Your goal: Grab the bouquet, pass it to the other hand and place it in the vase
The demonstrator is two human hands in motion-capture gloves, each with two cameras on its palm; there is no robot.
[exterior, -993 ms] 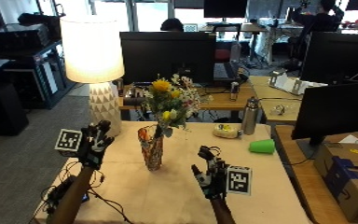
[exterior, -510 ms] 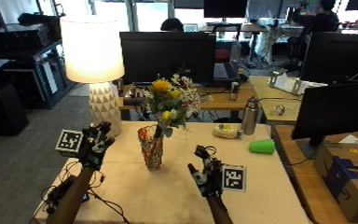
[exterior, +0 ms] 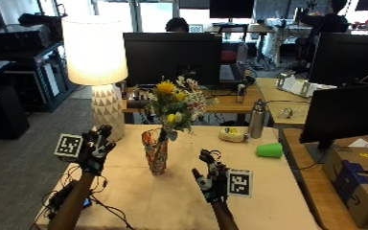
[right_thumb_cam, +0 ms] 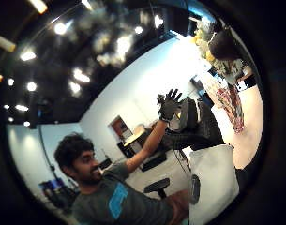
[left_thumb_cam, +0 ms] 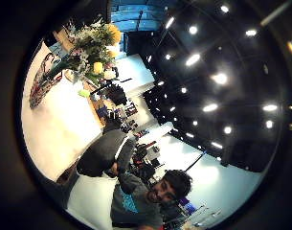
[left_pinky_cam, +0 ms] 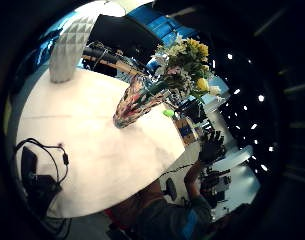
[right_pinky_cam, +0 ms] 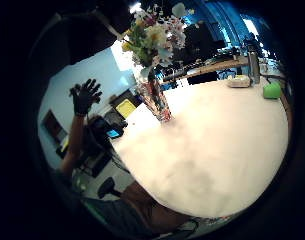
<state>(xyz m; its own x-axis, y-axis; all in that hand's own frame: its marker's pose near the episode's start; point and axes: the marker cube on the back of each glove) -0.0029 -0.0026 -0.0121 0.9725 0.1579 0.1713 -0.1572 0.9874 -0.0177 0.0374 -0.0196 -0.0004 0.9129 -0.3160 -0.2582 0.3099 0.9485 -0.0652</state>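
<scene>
Your bouquet (exterior: 176, 106) already stands in the vase (exterior: 155, 151), stems down inside it and flower heads up above the rim, so by the look of things the pick-up, the hand-over and the placing are all done and nothing of the task remains but to draw back. The vase sits on the surface (exterior: 267, 191) between your two hands, near the middle, with the lamp (exterior: 98, 72) behind it to your left.

The bouquet's long axis runs close to upright, tilted a little toward your right, blooms fanning out at the top.

Your left hand (exterior: 95, 147) is raised beside the vase, apart from it, fingers spread and holding nothing. Your right hand (exterior: 212, 176) is also lifted, fingers straight and apart, empty, clear of the vase.
</scene>
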